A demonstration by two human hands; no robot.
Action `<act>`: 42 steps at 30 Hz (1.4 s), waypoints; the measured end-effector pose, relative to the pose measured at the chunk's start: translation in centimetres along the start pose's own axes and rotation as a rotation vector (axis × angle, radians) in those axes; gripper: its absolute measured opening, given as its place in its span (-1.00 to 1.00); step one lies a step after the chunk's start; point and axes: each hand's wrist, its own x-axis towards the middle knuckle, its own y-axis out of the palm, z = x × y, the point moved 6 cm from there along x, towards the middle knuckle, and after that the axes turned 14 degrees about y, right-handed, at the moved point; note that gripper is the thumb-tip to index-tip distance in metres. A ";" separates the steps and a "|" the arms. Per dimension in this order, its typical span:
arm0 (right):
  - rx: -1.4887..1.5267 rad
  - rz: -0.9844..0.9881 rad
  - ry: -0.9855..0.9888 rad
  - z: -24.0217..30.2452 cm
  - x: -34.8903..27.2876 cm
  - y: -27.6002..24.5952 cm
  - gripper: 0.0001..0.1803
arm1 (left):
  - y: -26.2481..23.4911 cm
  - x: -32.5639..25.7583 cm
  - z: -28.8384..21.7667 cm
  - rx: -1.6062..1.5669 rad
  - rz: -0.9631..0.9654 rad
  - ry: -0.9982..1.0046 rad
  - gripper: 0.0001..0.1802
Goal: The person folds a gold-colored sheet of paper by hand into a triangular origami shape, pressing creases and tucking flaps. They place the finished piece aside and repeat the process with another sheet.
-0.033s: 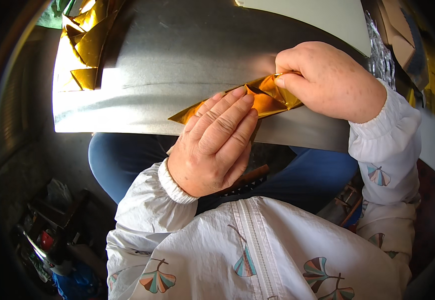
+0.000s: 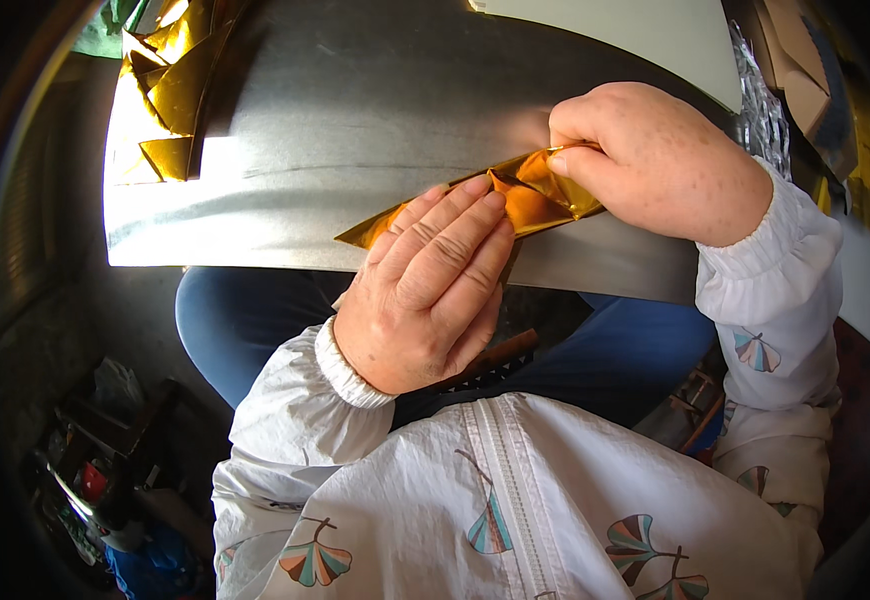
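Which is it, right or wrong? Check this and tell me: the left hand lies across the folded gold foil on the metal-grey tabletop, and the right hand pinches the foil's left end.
Wrong in one respect: the head view shows the right hand pinching the right end of the folded gold foil, not the left. The left hand does lie across it.

White panel [image 2: 645,40], crinkled plastic [image 2: 763,115] beside it; brown cardboard [image 2: 795,55], upper right.

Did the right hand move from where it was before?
No, not that I can see. The right hand grips the end of the folded gold foil at the same spot over the grey table as before.
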 end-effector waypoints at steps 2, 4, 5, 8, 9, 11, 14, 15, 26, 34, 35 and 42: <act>-0.002 0.001 0.015 0.1 0.0 0.0 -0.82 | 0.1 0.0 0.0 0.008 0.016 0.006 -0.54; -0.024 -0.035 -0.002 0.4 -0.1 0.1 -0.81 | 0.2 0.0 -0.1 0.026 0.012 0.016 -0.54; -0.036 -0.041 0.005 0.4 -0.2 0.1 -0.77 | 0.2 0.0 -0.1 0.028 0.012 0.012 -0.53; -0.077 -0.041 0.031 0.3 -0.2 0.4 -0.79 | 0.4 0.1 -0.1 0.026 0.017 -0.011 -0.49; -0.064 -0.065 0.017 0.4 -0.3 0.3 -0.79 | 0.4 0.2 -0.1 0.020 0.011 -0.024 -0.46; -0.042 -0.107 0.003 0.5 -0.4 0.2 -0.80 | 0.5 0.5 -0.2 0.016 0.028 -0.049 -0.40; -0.026 -0.118 0.002 0.4 -0.5 0.3 -0.81 | 1.1 0.9 -0.4 0.041 0.112 -0.101 -0.30; -0.017 -0.137 -0.006 0.4 -0.6 0.2 -0.81 | 1.4 0.9 -0.4 0.066 0.151 -0.129 -0.27; 0.177 -0.113 0.127 -1.7 -0.6 -0.5 -0.74 | 2.4 0.9 -0.5 0.195 0.226 -0.165 -0.18; 0.361 0.091 0.105 -3.3 -0.4 -0.6 -0.77 | 2.4 0.8 -0.4 0.169 0.249 -0.190 -0.11; 0.372 0.101 0.115 -3.4 -0.4 -0.5 -0.77 | 2.4 0.8 -0.4 0.175 0.251 -0.191 -0.11; 0.204 0.074 0.209 -3.7 0.1 -0.5 -0.72 | 2.4 0.8 -0.4 0.195 0.264 -0.195 -0.14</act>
